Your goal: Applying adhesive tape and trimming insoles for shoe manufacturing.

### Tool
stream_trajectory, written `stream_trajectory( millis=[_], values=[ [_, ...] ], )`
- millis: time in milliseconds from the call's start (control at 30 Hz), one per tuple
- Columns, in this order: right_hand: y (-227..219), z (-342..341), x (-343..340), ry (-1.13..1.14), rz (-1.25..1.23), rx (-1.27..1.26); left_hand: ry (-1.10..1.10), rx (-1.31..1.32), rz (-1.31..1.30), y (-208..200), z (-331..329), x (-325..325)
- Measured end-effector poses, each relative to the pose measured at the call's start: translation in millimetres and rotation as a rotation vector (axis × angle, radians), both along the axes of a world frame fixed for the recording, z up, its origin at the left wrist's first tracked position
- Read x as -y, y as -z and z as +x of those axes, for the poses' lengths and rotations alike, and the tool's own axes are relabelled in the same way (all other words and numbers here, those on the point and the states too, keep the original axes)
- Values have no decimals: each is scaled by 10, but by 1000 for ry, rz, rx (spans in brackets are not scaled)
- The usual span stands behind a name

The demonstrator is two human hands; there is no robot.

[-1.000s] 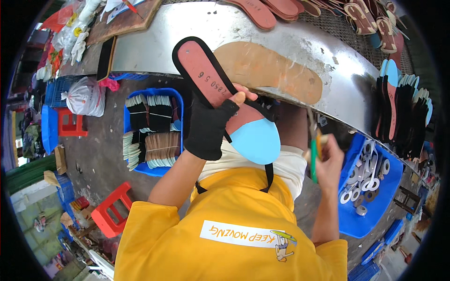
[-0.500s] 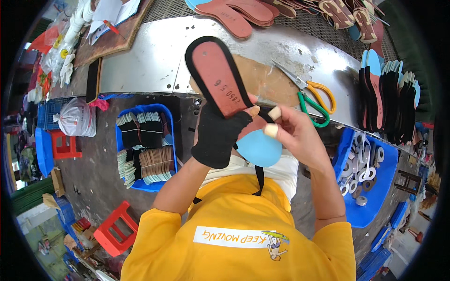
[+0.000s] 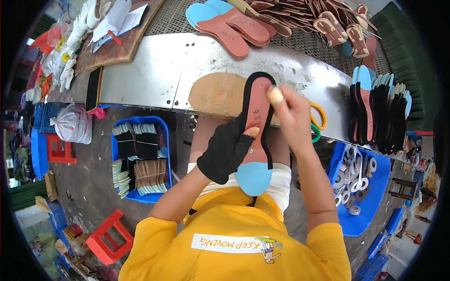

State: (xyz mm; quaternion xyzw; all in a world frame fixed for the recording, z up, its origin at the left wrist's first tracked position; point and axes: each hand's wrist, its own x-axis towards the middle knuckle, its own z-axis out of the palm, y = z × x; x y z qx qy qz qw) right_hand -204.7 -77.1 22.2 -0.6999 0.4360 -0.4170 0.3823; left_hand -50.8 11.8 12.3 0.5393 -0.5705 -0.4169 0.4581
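My left hand [image 3: 225, 152], in a black fingerless glove, grips a shoe insole [image 3: 259, 110] around its middle, thumb on top. The insole is dull red with a black edging strip round the far end and down the right side; its near end is light blue. At the far right edge, my right hand [image 3: 293, 110] pinches the edging with curled fingers, a pale cover on one fingertip. Scissors [image 3: 318, 117] with yellow and green handles lie beside that hand, their blades hidden behind it. Under the insole's far end is a brown sheet [image 3: 218, 93] on the metal bench.
Edged insoles [image 3: 370, 107] stand in a row at the bench's right. Red and blue insoles [image 3: 225, 35] lie at the back near a sandal-part pile [image 3: 328, 25]. Below are a blue bin of insole bundles [image 3: 140, 196], a blue bin of tape rolls [image 3: 358, 220] and a red stool [image 3: 110, 236].
The insole has come down and right and turned more upright, its blue end nearer my body. My right hand has moved from its middle to the far end's right edge.
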Motion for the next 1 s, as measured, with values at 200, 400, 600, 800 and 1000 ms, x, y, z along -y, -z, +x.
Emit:
stream_trajectory(
  millis=[200, 400, 600, 800, 1000],
  values=[
    [-319, 202, 104, 22, -47, 77, 29, 55, 60, 111, -10, -33],
    [-333, 81, 96, -90, -42, -127, 143, 177, -18, 132, 69, 34],
    [-504, 42, 134, -418, 500, 500, 513, -1070, 368, 363, 60, -23],
    [-327, -183, 338, -20, 109, -16, 229, -800, 417, 23, 71, 182],
    [-92, -144, 153, 31, 358, 277, 104, -557, 423, 3, 90, 250]
  ],
)
